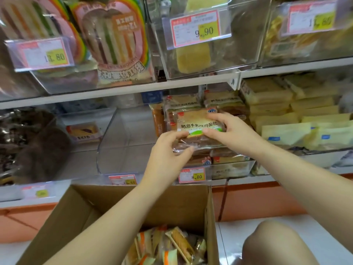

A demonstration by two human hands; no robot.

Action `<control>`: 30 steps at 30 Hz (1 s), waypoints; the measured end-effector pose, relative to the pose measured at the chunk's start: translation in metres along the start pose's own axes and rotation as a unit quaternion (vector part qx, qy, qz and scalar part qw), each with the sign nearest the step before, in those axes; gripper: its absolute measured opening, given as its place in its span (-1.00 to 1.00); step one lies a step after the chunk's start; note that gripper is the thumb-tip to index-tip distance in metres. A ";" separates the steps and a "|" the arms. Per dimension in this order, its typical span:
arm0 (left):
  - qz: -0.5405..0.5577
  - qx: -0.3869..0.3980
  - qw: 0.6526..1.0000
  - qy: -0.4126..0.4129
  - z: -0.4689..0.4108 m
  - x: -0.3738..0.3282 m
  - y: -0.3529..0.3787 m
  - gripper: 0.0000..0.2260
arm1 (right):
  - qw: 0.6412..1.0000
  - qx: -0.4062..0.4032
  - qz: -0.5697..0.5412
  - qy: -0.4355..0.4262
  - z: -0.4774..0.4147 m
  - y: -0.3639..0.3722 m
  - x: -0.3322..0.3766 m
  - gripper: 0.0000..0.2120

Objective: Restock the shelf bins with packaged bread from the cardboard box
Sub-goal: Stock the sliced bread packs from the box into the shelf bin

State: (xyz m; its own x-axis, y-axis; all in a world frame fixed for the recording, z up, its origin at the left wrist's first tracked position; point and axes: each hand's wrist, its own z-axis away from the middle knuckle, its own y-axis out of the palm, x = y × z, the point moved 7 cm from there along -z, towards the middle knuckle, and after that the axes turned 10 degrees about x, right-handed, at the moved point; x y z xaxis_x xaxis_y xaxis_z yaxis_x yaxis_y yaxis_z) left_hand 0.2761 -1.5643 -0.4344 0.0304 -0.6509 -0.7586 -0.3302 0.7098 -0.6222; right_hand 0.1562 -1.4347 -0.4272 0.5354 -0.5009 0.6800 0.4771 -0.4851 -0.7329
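Clear-wrapped toast loaf (198, 129) pinched by my left hand (170, 150) and right hand (227, 129) | step: seating it on bin (232, 166) stack | next: push back, release.

Bright, even light; blurred, wide-angle-bent edges.

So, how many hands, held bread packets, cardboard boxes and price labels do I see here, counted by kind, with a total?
Bare hands: 2, left hand and right hand
Clear packet of sliced bread, held by both: 1
Brown cardboard box: 1
Red-and-white price labels with yellow patch: 6
Total: 10
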 end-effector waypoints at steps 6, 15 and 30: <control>-0.051 0.030 0.997 -0.041 -0.007 0.023 -0.015 -0.68 | 0.982 0.056 0.178 -0.012 -0.016 0.015 0.017 -0.21; -0.089 0.068 0.993 -0.033 -0.011 0.030 -0.019 -0.68 | 0.947 0.067 0.304 -0.079 -0.023 0.033 0.028 -0.11; -0.004 0.031 0.999 -0.035 -0.001 0.026 -0.026 -0.69 | 0.963 0.088 0.235 -0.103 -0.006 0.047 0.039 -0.37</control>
State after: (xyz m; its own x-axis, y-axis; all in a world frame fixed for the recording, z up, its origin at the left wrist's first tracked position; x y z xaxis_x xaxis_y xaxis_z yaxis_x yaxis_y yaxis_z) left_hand 0.2845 -1.6000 -0.4383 0.0993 -0.6375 -0.7640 -0.2712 0.7214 -0.6372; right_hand 0.1952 -1.4808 -0.4347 0.8394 -0.4732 0.2675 0.2494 -0.1019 -0.9630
